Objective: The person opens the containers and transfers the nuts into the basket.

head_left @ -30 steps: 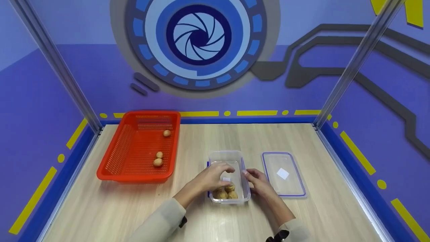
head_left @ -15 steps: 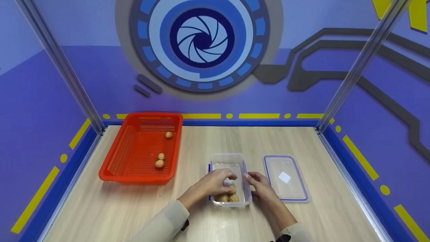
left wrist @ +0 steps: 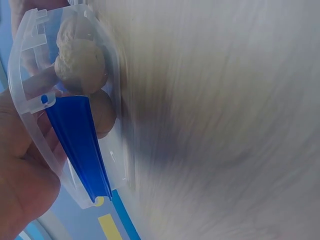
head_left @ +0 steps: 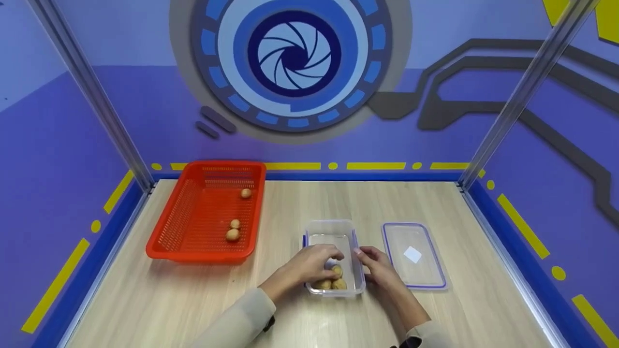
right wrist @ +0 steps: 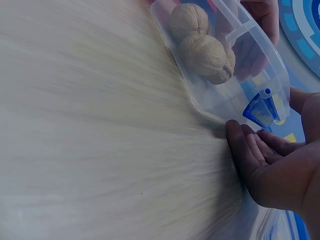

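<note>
A clear plastic food container [head_left: 359, 285] with blue side clips stands uncovered on the table. Several walnuts [head_left: 339, 283] lie together at its near end. My left hand [head_left: 312, 263] reaches over the left rim into the container, thumb beside the walnuts and fingers arched apart from it. In the right wrist view the fingers of that hand [right wrist: 257, 37] hang clear of the nuts, seen through the wall. My right hand [head_left: 382, 271] holds the container's right side, thumb at the rim and fingers [right wrist: 240, 145] curled by the lower wall next to a blue clip [right wrist: 262, 111].
An orange-red plastic basket [head_left: 205, 217] with 3 walnuts [head_left: 232, 235] stands at the back left. Flat on the table, right of the container, lies its clear lid [head_left: 420, 237] with a blue-violet edge and a white square label. Walls with metal posts enclose the table [head_left: 309, 200].
My left hand has sunk a little lower into the container, its thumb now beside the walnuts. The right hand stays at the container's side. The head view has shifted slightly.
</note>
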Action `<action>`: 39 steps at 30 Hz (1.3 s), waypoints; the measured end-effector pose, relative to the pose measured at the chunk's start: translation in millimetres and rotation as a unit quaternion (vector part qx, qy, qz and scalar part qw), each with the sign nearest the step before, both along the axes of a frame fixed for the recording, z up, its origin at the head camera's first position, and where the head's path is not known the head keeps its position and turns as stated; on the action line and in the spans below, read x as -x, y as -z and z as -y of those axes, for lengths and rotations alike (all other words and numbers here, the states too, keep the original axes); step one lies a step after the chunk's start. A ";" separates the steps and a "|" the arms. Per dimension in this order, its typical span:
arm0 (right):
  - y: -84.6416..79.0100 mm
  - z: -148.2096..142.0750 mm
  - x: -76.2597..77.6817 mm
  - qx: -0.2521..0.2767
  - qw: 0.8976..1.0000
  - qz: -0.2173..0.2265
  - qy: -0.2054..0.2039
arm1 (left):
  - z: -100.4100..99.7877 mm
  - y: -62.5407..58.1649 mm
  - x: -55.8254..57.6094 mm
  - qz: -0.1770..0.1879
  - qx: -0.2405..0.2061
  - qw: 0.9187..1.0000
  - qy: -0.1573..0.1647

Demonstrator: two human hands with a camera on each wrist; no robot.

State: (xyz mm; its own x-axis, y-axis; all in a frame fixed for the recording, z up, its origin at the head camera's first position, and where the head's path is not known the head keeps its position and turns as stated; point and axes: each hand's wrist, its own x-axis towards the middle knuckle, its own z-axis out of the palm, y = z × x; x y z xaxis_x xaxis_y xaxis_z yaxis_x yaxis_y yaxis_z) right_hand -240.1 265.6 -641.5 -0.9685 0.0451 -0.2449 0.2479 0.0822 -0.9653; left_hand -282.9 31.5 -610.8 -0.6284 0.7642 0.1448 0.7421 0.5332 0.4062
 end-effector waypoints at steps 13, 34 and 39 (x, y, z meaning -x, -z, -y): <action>0.0 0.9 -0.8 0.009 1.000 -0.010 0.008 | -1.9 -2.3 -0.1 -0.003 0.014 1.000 0.003; -1.5 -0.8 0.9 0.006 1.000 -0.006 -0.002 | -4.7 -3.5 0.1 -0.006 0.024 1.000 -0.011; 0.6 -0.3 -0.4 0.000 1.000 -0.004 -0.002 | -3.4 -1.9 -1.0 -0.011 0.024 1.000 -0.008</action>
